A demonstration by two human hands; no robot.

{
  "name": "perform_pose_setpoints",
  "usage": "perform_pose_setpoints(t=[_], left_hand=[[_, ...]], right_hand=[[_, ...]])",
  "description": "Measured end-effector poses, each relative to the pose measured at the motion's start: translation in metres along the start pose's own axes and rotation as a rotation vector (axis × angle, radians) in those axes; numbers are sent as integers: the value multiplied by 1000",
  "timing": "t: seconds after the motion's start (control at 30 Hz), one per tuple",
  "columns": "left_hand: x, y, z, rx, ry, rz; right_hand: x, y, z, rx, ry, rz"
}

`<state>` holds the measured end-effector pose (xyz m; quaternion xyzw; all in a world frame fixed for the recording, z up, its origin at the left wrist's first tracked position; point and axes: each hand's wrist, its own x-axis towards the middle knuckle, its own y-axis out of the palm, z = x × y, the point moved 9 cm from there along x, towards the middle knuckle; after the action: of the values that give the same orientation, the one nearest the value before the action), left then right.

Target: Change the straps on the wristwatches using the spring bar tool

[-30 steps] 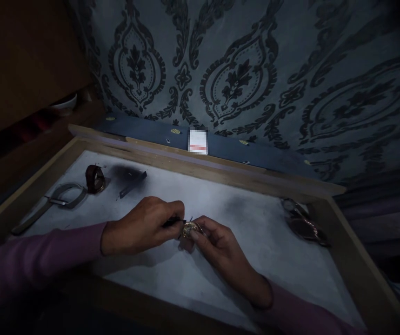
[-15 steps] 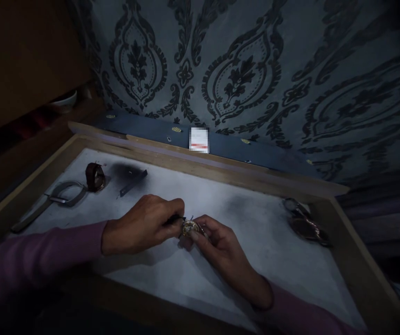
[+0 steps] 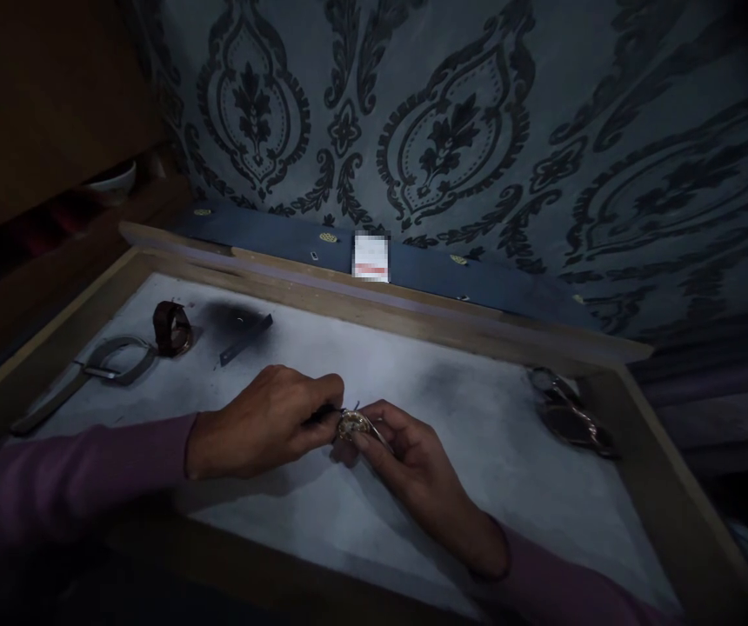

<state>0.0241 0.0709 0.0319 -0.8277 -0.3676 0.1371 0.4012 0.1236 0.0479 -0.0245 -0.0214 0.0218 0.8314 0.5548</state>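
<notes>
Above the white surface, my right hand (image 3: 417, 465) is closed on a wristwatch (image 3: 352, 425), with thumb and fingers pinching the case. Its round, gold-toned dial faces up. My left hand (image 3: 270, 423) is closed at the watch's left edge, and a dark slim piece (image 3: 323, 411) shows between its fingers. Whether that is part of the strap or a tool, I cannot tell. A thin pin-like bit (image 3: 357, 405) sticks up by the case. The undersides of both hands and most of the strap are hidden.
A wooden-rimmed tray (image 3: 426, 306) surrounds the white surface. On its left lie a brown-strapped watch (image 3: 171, 329), a grey strap (image 3: 119, 358) and a dark flat strip (image 3: 246, 340). Dark watches (image 3: 566, 413) lie at the right. A small white box (image 3: 370, 256) stands behind the rim.
The whole view has shifted very slightly. Both hands keep their hold at the watch, which sits almost as before; its dial looks tilted a little differently.
</notes>
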Motion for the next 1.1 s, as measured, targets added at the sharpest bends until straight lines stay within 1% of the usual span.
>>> perform_pose_setpoints(t=[0.2, 0.47, 0.63, 0.83, 1.1], left_hand=[[0, -4, 1, -16, -5, -49], [0, 0, 2, -8, -12, -19], [1, 2, 2, 20, -27, 21], [0, 5, -1, 52, 4, 54], [1, 7, -1, 119, -28, 137]], right_hand=[[-1, -1, 0, -1, 4, -3], [0, 0, -1, 5, 8, 6], [-1, -1, 1, 1, -9, -13], [-1, -2, 0, -13, -4, -22], [-3, -2, -1, -75, -6, -19]])
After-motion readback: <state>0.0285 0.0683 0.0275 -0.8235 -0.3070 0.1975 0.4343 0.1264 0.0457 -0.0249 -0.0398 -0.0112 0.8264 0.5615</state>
